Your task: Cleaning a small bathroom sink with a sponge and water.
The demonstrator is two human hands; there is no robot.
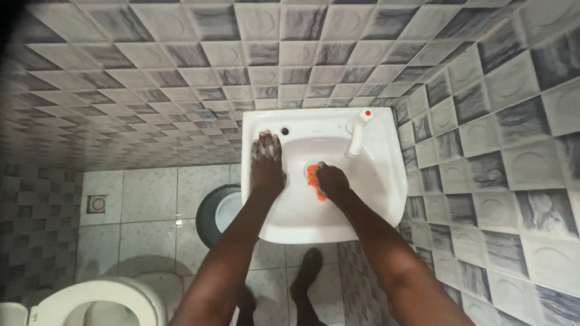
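Both bare arms reach forward and down, forearms nearly straight and converging a little toward the wrists. The left hand (266, 160) lies flat, palm down, fingers spread and pointing ahead, with pale soap suds across the fingers and knuckles. The right hand (331, 182), just beside it and slightly nearer the body, is curled tight, knuckles up, wrist bent downward.

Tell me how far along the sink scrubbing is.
Done: the left hand, soapy, rests flat on the sink rim, so lather is already out. In hand: the right hand presses an orange sponge into the middle of the bowl. Left: the tap isn't visibly running, so rinsing probably remains; how clean the rim is cannot be told.
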